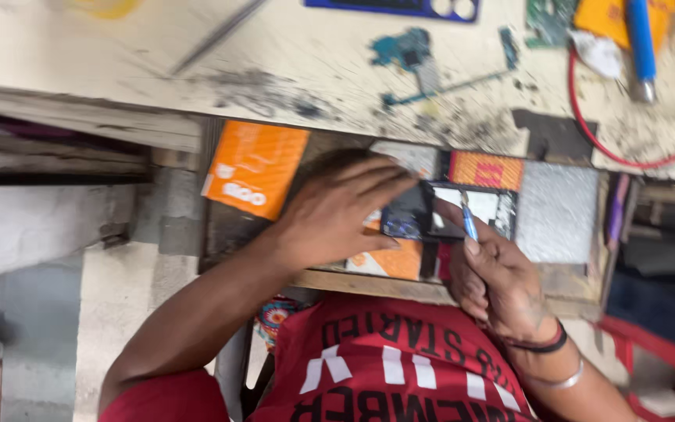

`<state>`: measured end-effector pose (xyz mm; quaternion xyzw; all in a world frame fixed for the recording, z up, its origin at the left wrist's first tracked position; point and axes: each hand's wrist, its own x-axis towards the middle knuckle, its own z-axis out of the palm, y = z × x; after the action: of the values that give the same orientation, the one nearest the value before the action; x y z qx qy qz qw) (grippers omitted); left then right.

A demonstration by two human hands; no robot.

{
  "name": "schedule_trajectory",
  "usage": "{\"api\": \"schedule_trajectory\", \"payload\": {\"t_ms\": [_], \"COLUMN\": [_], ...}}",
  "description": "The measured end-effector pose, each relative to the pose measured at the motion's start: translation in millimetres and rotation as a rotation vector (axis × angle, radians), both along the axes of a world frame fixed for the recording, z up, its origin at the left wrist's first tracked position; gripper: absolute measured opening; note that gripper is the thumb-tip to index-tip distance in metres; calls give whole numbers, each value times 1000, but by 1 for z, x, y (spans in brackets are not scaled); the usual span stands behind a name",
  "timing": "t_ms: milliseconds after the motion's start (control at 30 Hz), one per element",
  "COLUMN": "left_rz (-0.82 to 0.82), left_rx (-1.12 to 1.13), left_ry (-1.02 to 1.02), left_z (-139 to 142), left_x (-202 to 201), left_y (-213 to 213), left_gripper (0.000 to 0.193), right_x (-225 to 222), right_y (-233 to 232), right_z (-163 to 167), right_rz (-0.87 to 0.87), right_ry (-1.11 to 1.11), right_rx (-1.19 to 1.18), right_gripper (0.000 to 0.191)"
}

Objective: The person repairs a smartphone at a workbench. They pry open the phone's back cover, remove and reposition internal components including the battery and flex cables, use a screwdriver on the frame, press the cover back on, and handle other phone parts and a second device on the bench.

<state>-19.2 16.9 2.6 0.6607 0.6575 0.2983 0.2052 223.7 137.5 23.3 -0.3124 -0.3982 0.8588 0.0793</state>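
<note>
Scuffed counter point(314, 55) up top; below its edge an open drawer point(572, 277) w/ orange rectangular pkg point(255, 168) at left. Your left hand point(337, 207) fingers spread, touching small dark phone part point(408, 215). Right hand point(498, 285) fingers pinch blue tool point(468, 221).

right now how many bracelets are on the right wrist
2. A dark band sits nearest the right hand, and a thin silver bangle lies further up the forearm. More could be hidden beyond the frame edge.
</note>
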Motion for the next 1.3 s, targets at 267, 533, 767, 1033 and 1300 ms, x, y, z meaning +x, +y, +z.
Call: {"api": "schedule_trajectory", "payload": {"t_ms": [267,533,767,1033,1300], "left_rz": [8,20,13,-4,-35], "left_rx": [82,124,141,123,200], "left_ry": [47,115,99,-1,-13], "left_z": [-14,-28,-25,-14,-6], "left_x": [7,10,10,5,2], "left_y": [5,11,9,3,-3], "left_gripper": [88,85,83,81,82], "right_x": [-5,-5,-6,-6,7], "right_y": [3,11,12,5,-5], "right_z": [-10,-18,-22,-26,-30], "right_rz": [17,-4,-44,-42,-74], "right_ry": [28,95,149,150,17], "right_rx": [-52,-159,-236,-225,2], "right_gripper": [65,57,52,47,38]}}
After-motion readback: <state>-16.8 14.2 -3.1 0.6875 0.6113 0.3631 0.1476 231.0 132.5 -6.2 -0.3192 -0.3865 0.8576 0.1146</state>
